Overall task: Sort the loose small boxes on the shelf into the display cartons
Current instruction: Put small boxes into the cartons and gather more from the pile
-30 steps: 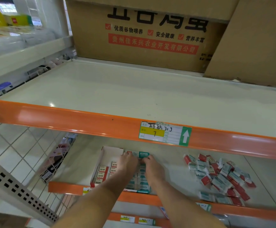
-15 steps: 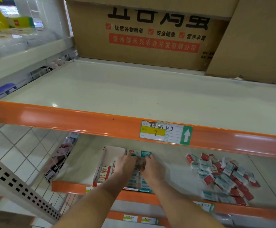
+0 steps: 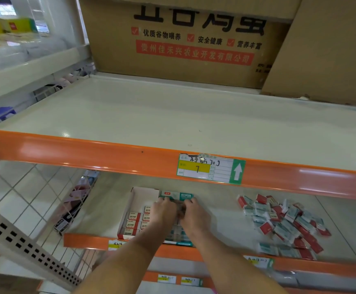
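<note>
On the lower shelf two display cartons stand side by side. The white and red carton (image 3: 140,195) on the left holds rows of red small boxes (image 3: 133,222). The teal carton (image 3: 177,196) to its right holds teal small boxes (image 3: 176,232). My left hand (image 3: 164,213) and my right hand (image 3: 196,216) lie close together inside the teal carton, near its raised back flap. Their fingers reach down onto the boxes there, and I see nothing lifted. Several loose red and teal small boxes (image 3: 283,227) lie in a heap to the right on the shelf.
The orange front rail (image 3: 109,154) of the upper shelf, with a price label (image 3: 211,168), hangs just above my hands. Big brown cartons (image 3: 183,39) stand at the back of that shelf. A wire grid side panel (image 3: 45,198) with hanging packets closes the left.
My hands have drawn closer together and moved a little toward the back flap of the teal carton. Their spread fingers have bent downward. The loose heap is unchanged.
</note>
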Demonstrator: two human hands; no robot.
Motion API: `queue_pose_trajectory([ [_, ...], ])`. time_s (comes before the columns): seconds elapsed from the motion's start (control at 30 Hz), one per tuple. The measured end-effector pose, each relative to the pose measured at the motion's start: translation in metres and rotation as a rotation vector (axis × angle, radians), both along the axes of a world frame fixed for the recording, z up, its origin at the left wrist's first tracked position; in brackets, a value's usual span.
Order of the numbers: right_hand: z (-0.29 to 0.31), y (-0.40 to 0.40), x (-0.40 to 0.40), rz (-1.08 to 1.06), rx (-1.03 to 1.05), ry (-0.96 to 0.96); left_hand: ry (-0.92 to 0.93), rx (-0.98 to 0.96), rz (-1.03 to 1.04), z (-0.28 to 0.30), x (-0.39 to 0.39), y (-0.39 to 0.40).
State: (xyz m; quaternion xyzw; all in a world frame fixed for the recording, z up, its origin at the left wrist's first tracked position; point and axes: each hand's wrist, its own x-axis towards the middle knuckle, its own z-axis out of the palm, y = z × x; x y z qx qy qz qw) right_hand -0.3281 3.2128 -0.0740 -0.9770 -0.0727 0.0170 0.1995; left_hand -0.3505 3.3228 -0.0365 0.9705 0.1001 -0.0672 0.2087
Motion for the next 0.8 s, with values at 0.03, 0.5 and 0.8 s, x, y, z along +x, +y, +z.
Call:
queue_pose_trajectory([
  [0.03,-0.001,-0.001,0.0,0.004,0.001,-0.001,0.011,-0.114,0.079,0.002,0.001,0.003],
  [0.5,0.005,-0.017,-0.013,0.082,0.032,-0.041,0.077,-0.616,0.401,0.014,-0.011,0.009],
  [0.8,0.003,-0.036,-0.025,0.079,0.128,-0.085,-0.068,-0.233,0.032,0.002,-0.013,0.01],
])
